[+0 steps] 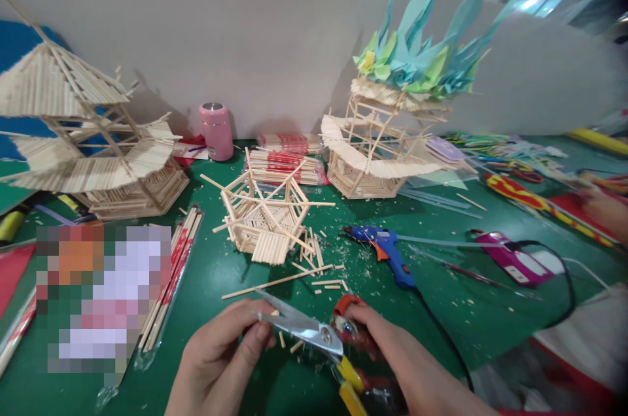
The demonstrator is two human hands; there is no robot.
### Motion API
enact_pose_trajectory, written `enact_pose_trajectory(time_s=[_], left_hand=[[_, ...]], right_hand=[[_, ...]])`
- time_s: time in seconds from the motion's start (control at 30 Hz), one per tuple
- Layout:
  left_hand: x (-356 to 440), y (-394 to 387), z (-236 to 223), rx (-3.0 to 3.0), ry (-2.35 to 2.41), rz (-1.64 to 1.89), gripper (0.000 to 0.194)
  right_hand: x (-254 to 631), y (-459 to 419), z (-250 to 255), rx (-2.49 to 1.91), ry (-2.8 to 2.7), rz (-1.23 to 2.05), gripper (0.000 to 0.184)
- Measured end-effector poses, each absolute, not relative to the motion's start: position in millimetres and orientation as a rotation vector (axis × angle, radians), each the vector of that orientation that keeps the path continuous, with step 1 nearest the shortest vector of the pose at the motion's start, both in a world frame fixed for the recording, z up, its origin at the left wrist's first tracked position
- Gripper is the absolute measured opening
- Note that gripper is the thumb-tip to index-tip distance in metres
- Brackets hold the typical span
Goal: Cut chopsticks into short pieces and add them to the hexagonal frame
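Note:
My right hand (392, 357) is closed around the red and yellow handles of a pair of scissors (314, 334), whose metal blades point left. My left hand (220, 354) pinches a short wooden stick piece (276, 320) held at the blades. Just beyond the hands lie loose cut sticks (279, 282) and wood crumbs on the green table (220, 265). Behind them stands a small unfinished stick structure (262, 220).
A blue glue gun (385, 249) with a black cord lies right of centre, a pink tool (510, 259) further right. Stick pagoda models stand at the left (83, 141) and back centre (377, 148), the latter topped with paper leaves. A pink cup (216, 131), packs of chopsticks (282, 164).

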State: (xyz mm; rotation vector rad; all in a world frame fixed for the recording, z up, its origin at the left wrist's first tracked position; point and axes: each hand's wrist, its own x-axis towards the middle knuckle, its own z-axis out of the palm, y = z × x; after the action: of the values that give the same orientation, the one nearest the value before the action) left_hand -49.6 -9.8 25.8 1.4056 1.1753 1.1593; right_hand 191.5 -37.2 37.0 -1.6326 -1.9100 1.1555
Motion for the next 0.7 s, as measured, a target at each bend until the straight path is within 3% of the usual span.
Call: enact_pose_trajectory(time_s=[0.13,0.3,0.53,0.7], left_hand=[[-53.1,-10.0,23.2,1.531,1.134,1.13,0.018],[-55.0,-7.4,25.3,1.607,1.111,1.05,0.019],[-55.1,-2.0,28.6,1.612,1.081,0.953,0.022],[-52.9,-8.2,26.1,1.429,1.124,0.815,0.027]], right_hand=[[196.0,-40.1,28.2,-1.7,-1.933,1.178,0.077],[196.2,-37.8,20.8,-1.718,-1.942,1.223,0.028],[192.4,-26.2,37.4,-1.641,-1.958,1.253,0.023],[190.8,-19.4,35.2,-1.687,-2.038,1.19,0.03]])
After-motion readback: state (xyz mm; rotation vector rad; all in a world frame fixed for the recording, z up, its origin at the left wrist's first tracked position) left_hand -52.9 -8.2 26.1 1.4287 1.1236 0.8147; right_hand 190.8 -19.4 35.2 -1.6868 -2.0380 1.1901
